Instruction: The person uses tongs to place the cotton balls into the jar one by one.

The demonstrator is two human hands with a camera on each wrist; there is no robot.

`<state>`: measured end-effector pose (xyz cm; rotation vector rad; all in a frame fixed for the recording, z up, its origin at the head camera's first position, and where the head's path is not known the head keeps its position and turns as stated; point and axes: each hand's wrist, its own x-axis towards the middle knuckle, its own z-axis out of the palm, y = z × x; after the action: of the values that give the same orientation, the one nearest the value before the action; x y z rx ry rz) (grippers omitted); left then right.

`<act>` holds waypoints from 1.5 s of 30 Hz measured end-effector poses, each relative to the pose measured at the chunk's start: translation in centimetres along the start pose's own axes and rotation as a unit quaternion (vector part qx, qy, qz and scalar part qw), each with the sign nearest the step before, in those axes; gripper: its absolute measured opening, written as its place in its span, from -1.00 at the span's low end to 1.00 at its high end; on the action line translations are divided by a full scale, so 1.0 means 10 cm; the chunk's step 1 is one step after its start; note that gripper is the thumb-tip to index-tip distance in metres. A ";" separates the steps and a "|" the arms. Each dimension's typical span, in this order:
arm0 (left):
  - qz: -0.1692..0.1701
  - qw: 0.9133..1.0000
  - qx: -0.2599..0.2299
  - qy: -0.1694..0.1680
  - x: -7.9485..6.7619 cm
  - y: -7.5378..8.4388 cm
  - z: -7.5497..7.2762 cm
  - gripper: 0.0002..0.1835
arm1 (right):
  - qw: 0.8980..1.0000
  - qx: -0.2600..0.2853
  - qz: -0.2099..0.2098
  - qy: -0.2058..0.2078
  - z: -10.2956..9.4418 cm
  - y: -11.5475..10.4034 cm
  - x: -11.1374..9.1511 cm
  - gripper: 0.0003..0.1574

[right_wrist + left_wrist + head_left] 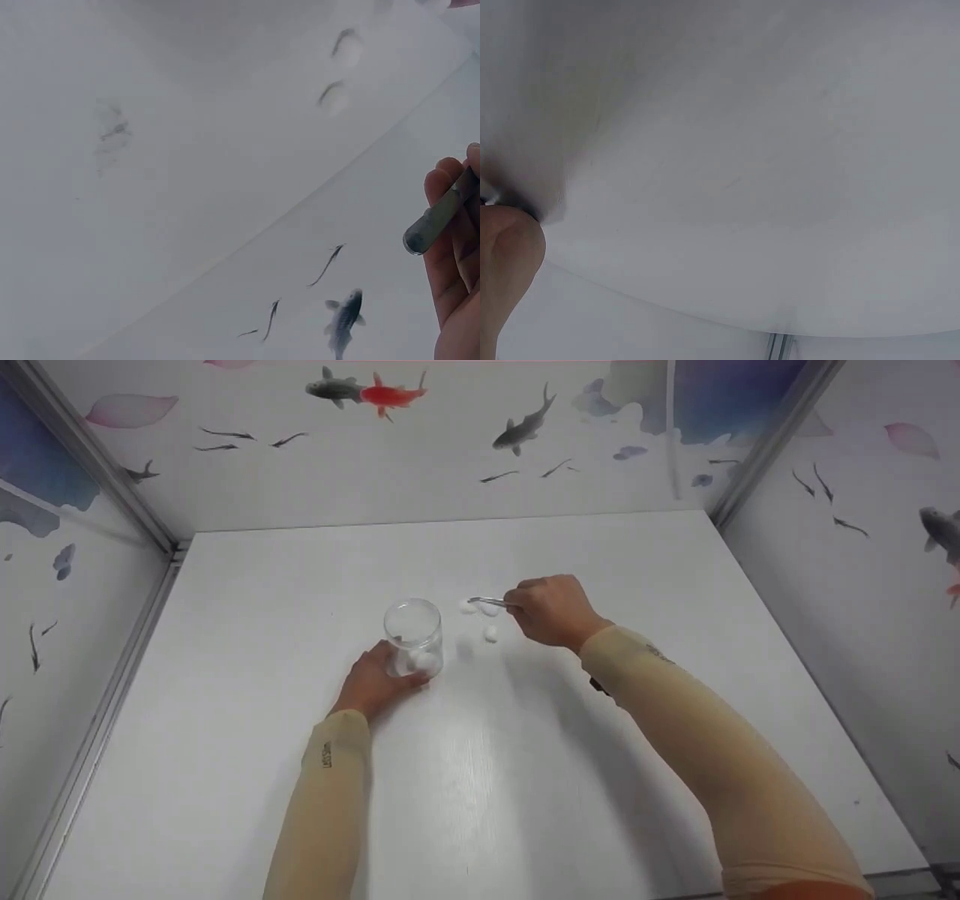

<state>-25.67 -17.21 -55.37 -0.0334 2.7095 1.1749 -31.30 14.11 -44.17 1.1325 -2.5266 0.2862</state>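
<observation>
A clear plastic jar (412, 626) stands on the table with a few white cotton balls (421, 661) at its bottom. My left hand (375, 681) grips it low down, thumb across the near side and fingers behind the left side. To the right of the jar, my right hand (556, 611) holds metal tweezers (491, 601) pointing left. Their tips overlap the leftmost of 3 loose cotton balls (490, 634) on the table in the head view. The tweezers' rounded rear end (435, 221) shows in the right wrist view; only part of the left hand (508, 259) enters the left wrist view.
A white table (255, 607) lies under everything. Panels printed with fish (517, 431) rise at its back and both sides, joined by metal corner posts (780, 439). Dark shadows of the arms fall across the near half.
</observation>
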 end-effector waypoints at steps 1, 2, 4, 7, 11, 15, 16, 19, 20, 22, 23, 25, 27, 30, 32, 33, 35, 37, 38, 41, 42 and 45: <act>0.001 1.000 0.001 0.000 0.01 -0.01 0.00 0.19 | 1.000 0.000 -0.003 0.004 -0.01 -0.03 0.03 -0.86; 0.002 1.000 0.003 0.001 0.01 -0.01 0.01 0.19 | 1.000 -0.002 -0.005 0.008 -0.02 -0.06 0.07 -0.86; 0.003 1.000 0.003 0.003 0.02 -0.01 0.02 0.19 | 1.000 -0.005 -0.009 0.011 -0.03 -0.12 0.13 -0.86; 0.000 1.000 0.001 0.005 0.02 0.00 0.02 0.18 | 1.000 -0.005 -0.014 0.012 -0.04 -0.21 0.20 -0.87; -0.003 1.000 -0.004 0.002 0.00 0.01 0.02 0.17 | 1.000 -0.004 -0.022 0.001 -0.02 -0.31 0.27 -0.86; -0.005 1.000 -0.003 0.001 -0.01 0.04 0.01 0.16 | 0.999 -0.008 -0.033 -0.014 0.03 -0.37 0.29 -0.84; -0.005 1.000 -0.003 0.001 -0.01 0.05 0.01 0.16 | 0.999 -0.009 -0.036 -0.017 0.03 -0.37 0.29 -0.84; -0.006 1.000 -0.002 0.003 -0.01 0.05 0.00 0.16 | 0.999 -0.009 -0.047 -0.020 0.05 -0.39 0.29 -0.85; -0.004 1.000 -0.001 0.003 0.00 0.05 0.01 0.16 | 0.998 -0.009 -0.050 -0.021 0.06 -0.39 0.29 -0.85; -0.002 1.000 0.001 0.004 0.01 0.04 0.01 0.17 | 0.998 -0.005 -0.056 -0.022 0.06 -0.39 0.28 -0.85; -0.001 1.000 0.004 0.004 0.01 0.03 0.01 0.17 | 0.998 -0.005 -0.058 -0.022 0.07 -0.39 0.28 -0.85; -0.001 1.000 0.007 0.004 0.02 0.03 0.01 0.19 | 0.998 -0.006 -0.061 -0.022 0.07 -0.39 0.28 -0.85; -0.001 1.000 0.008 0.005 0.01 0.03 0.01 0.20 | 0.998 -0.010 -0.064 -0.023 0.07 -0.39 0.28 -0.85; -0.003 1.000 0.007 0.001 0.00 0.03 0.01 0.21 | 0.997 -0.013 -0.067 -0.025 0.07 -0.38 0.27 -0.86; -0.004 1.000 0.006 0.001 0.00 0.04 0.01 0.20 | 0.997 -0.010 -0.067 -0.027 0.05 -0.37 0.27 -0.86; -0.005 1.000 0.005 0.000 -0.01 0.04 0.01 0.20 | 0.997 -0.009 -0.066 -0.027 0.04 -0.36 0.27 -0.86; -0.007 1.000 0.007 0.000 -0.01 0.04 0.00 0.18 | 0.998 -0.006 -0.062 -0.028 0.02 -0.34 0.26 -0.86; -0.009 1.000 0.008 0.001 -0.02 0.05 -0.01 0.17 | 0.998 -0.007 -0.054 -0.029 -0.01 -0.32 0.24 -0.86; -0.009 1.000 0.008 0.000 -0.03 0.05 -0.01 0.18 | 0.998 -0.007 -0.048 -0.031 -0.02 -0.30 0.22 -0.86; -0.010 1.000 0.008 -0.002 -0.03 0.05 -0.02 0.19 | 0.999 -0.012 -0.031 -0.035 -0.05 -0.22 0.17 -0.84; -0.009 1.000 0.008 -0.002 -0.04 0.05 -0.02 0.19 | 0.999 -0.013 -0.026 -0.036 -0.06 -0.19 0.14 -0.84; -0.011 1.000 0.009 -0.004 -0.04 0.04 -0.02 0.19 | 0.999 -0.018 -0.012 -0.038 -0.05 -0.07 0.04 -0.85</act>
<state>-25.37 -17.12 -54.85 -0.0549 2.7063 1.1428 -30.93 13.49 -43.54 1.1794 -2.5722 0.1946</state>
